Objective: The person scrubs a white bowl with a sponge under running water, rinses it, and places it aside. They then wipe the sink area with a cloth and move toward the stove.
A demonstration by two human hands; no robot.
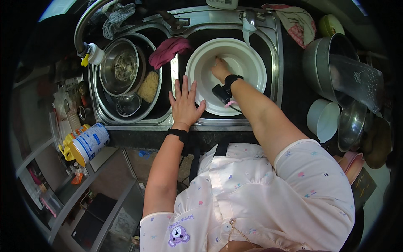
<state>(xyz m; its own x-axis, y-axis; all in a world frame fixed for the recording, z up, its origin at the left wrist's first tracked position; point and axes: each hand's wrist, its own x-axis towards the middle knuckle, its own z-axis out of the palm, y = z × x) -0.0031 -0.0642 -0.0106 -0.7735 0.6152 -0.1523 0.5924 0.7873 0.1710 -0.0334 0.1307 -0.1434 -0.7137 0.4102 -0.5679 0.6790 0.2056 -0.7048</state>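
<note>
A white plastic basin (257, 71) sits in the right bowl of a steel double sink (220, 127). My right hand (220, 68) reaches inside it, low against its inner wall, fingers curled; whether they pinch anything cannot be told. My left hand (185, 105) lies flat with fingers spread by the sink divider, its fingertips near the basin's left rim. Over the divider's back part hangs a maroon cloth (168, 52). In the left bowl, a large metal basin (108, 115) holds a steel bowl with water (121, 67), a tan scrubbing pad (148, 86) and a small clear bowl (129, 104).
A curved faucet (78, 28) arches at the upper left; another tap (248, 17) stands behind the basin. Metal pots (318, 67), a white tub (322, 119) and a patterned cloth (296, 25) lie at right. A blue-and-white can (91, 143) stands near the sink's left front corner.
</note>
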